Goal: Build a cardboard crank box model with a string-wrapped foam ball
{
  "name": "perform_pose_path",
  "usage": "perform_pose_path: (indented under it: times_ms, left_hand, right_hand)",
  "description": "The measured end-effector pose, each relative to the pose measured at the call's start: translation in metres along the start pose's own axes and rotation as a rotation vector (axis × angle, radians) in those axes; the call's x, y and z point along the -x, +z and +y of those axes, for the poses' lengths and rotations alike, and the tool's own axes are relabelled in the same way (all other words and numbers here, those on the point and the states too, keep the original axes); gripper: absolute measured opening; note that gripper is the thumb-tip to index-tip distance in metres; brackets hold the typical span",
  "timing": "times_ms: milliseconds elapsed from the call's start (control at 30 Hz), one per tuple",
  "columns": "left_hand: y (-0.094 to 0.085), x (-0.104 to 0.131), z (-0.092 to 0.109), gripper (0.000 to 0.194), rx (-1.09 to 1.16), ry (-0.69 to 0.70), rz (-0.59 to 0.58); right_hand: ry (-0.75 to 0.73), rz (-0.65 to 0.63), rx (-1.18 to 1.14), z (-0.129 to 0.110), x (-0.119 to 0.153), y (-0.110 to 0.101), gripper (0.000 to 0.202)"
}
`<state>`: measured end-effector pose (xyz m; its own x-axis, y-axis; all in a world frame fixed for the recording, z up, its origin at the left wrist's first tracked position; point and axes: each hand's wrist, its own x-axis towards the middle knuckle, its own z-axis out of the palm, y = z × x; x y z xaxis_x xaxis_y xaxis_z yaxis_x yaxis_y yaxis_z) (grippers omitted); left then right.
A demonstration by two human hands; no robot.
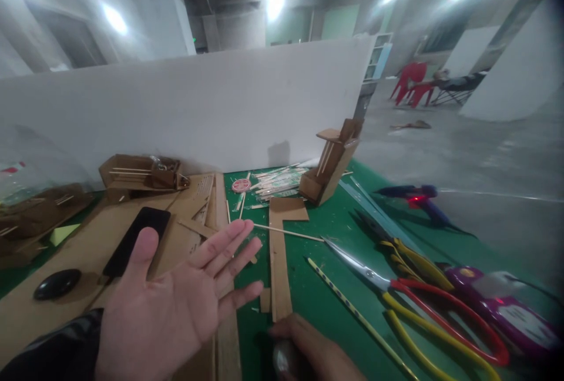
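My left hand is held palm up with its fingers spread, over the brown cardboard sheet, and holds nothing. At the bottom edge my right hand curls round a dark object with a shiny rounded end; its kind cannot be made out. The index finger reaches the lower end of a cardboard strip. A thin wooden stick lies across that strip beyond my left fingertips. Right of the strip are a patterned pencil and red-handled scissors.
Pliers, a blue glue gun with a red light and a purple device line the right side. A cardboard structure stands behind, beside bundled sticks. A phone and a black mouse lie left. A white panel closes the back.
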<state>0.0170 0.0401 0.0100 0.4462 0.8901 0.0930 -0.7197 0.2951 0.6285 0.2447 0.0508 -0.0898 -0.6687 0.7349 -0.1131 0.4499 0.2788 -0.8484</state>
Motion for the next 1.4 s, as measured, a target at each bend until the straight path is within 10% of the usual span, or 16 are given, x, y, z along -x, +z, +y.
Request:
perform_pose_path:
  times_ms: [400, 633, 833, 1400]
  left_hand:
    - [-0.002, 0.001, -0.002, 0.1, 0.044, -0.003, -0.157]
    - [-0.023, 0.001, -0.019, 0.028, -1.045, -0.088, 0.171]
    - [-0.034, -0.002, -0.05, 0.052, -1.658, -0.063, -0.009]
    - [-0.042, -0.003, -0.066, 0.04, -1.656, 0.016, -0.087]
  right_hand:
    - [-0.056, 0.03, -0.06, 0.013, 0.001, 0.006, 0.042]
    - [-0.026, 0.311, -0.608, 0.004, 0.01, 0.01, 0.029]
    - [-0.026, 0.348, -0.919, -0.008, 0.013, 0.006, 0.032]
    - [-0.007, 0.191, -0.946, -0.004, 0.015, 0.004, 0.044]
